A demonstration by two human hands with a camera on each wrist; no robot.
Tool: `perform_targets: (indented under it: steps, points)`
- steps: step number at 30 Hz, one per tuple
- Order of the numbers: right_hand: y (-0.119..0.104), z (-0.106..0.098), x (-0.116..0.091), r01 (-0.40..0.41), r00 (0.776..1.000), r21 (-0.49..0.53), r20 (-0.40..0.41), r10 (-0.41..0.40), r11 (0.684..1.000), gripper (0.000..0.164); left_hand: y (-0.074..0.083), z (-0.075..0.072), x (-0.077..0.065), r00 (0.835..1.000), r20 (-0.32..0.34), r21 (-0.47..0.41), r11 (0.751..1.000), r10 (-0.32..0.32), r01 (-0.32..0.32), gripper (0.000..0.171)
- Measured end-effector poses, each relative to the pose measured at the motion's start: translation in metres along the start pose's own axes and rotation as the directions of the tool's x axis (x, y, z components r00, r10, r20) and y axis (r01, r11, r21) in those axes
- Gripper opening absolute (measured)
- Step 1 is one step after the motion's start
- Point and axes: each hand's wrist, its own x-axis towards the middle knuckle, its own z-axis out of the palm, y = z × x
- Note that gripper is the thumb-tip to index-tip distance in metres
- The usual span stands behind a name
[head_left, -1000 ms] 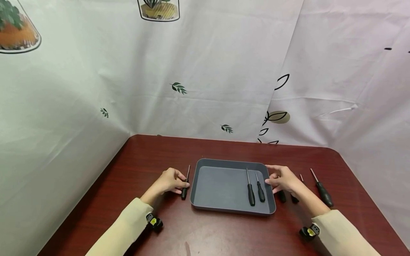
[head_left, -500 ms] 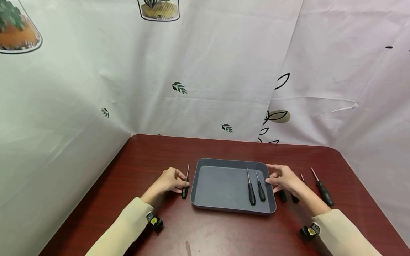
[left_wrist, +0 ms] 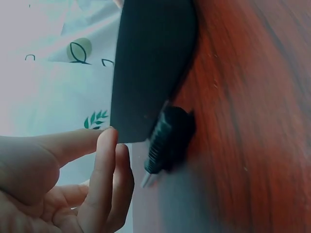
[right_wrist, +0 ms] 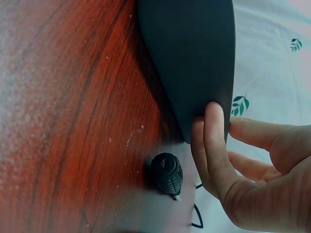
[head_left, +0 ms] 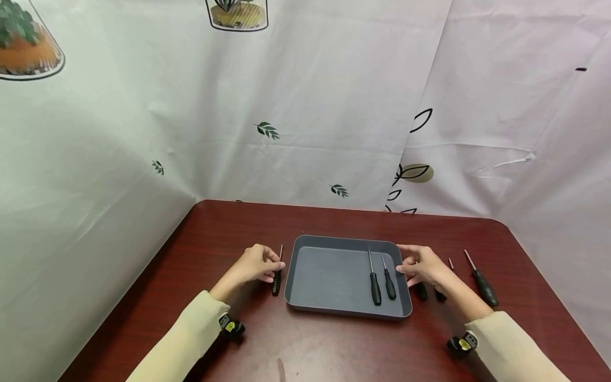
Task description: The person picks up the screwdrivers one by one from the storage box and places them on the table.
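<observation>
A grey rectangular tray (head_left: 329, 276) sits on the table, with a longer screwdriver (head_left: 375, 286) and a shorter screwdriver (head_left: 389, 286) lying inside near its right end. My right hand (head_left: 422, 265) pinches the tray's right wall, thumb inside and fingers outside, as the right wrist view confirms. By the left wall my left hand (head_left: 255, 263) hovers with thumb and fingertips close together, holding nothing. Just beneath it a black-handled screwdriver (head_left: 277, 284) lies on the table, its upper handle partly covered by the thumb. In the left wrist view this screwdriver (left_wrist: 167, 141) is apart from the fingers.
Right of the tray, two black screwdriver handles, one (head_left: 420, 292) and another (head_left: 440, 295), lie partly hidden by the right hand and arm. A larger screwdriver (head_left: 483, 286) lies farther right. White patterned cloth (head_left: 305, 106) hangs behind the reddish-brown table (head_left: 229, 228).
My left hand has come up off the screwdriver on the left and shifted slightly away from me, toward the tray's rim. The right hand keeps its hold on the tray.
</observation>
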Motion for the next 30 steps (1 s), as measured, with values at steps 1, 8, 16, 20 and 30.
perform_targets:
  steps: [1,8,16,20,30]
  points:
    - [0.0,0.0,0.0,-0.001,1.0,0.0,0.0,0.001,1.0,0.068,0.001,0.001,0.0,1.0,0.006,-0.007,1.0,0.003,-0.003,0.014]
    - [0.001,0.0,0.001,-0.002,1.0,0.008,-0.001,0.002,1.0,0.068,0.004,0.005,0.003,0.999,0.047,-0.084,0.996,0.02,-0.016,0.014]
    - [0.001,-0.001,0.001,0.004,1.0,0.007,-0.003,-0.004,1.0,0.069,0.008,0.01,0.004,0.992,0.1,-0.144,0.988,0.071,-0.057,0.016]
    - [0.001,-0.001,0.001,0.008,1.0,0.004,-0.004,-0.008,1.0,0.068,0.014,0.014,0.003,0.988,0.121,-0.162,0.984,0.099,-0.079,0.016]
    - [0.002,0.0,0.001,0.01,1.0,0.006,-0.009,-0.01,1.0,0.068,0.028,0.03,0.006,0.974,0.187,-0.184,0.978,0.13,-0.096,0.02]
